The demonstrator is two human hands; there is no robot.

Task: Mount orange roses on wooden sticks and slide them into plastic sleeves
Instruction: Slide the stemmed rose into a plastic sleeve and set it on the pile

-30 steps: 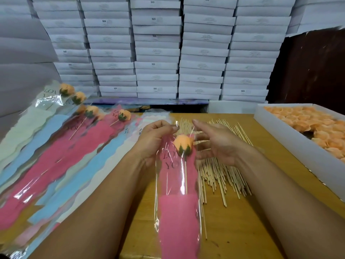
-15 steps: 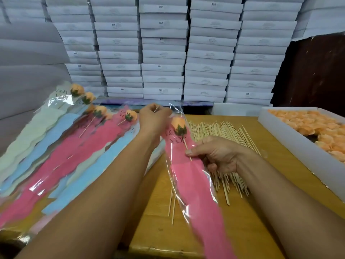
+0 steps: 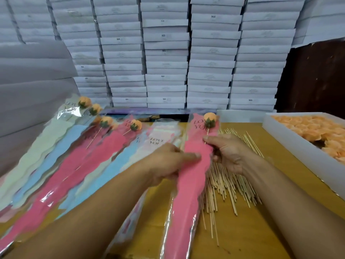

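An orange rose (image 3: 210,118) on a wooden stick sits inside a pink plastic sleeve (image 3: 188,187) that runs from the table's far middle toward me. My right hand (image 3: 227,152) pinches the sleeve and stick just below the rose. My left hand (image 3: 171,161) grips the sleeve's left edge a little lower. A heap of bare wooden sticks (image 3: 229,174) lies under and right of the sleeve. Loose orange roses (image 3: 313,131) fill a white box at the right.
Several finished sleeved roses (image 3: 104,144) in pink, blue and pale green fan out on the left. A stack of unfilled sleeves (image 3: 160,139) lies under my left hand. White cartons (image 3: 164,58) are stacked along the back. The white box's wall (image 3: 298,148) borders the right.
The sleeve swung from leaning left to pointing straight away from me. My left hand slid from its top down to its left edge; my right hand kept its pinch below the rose.
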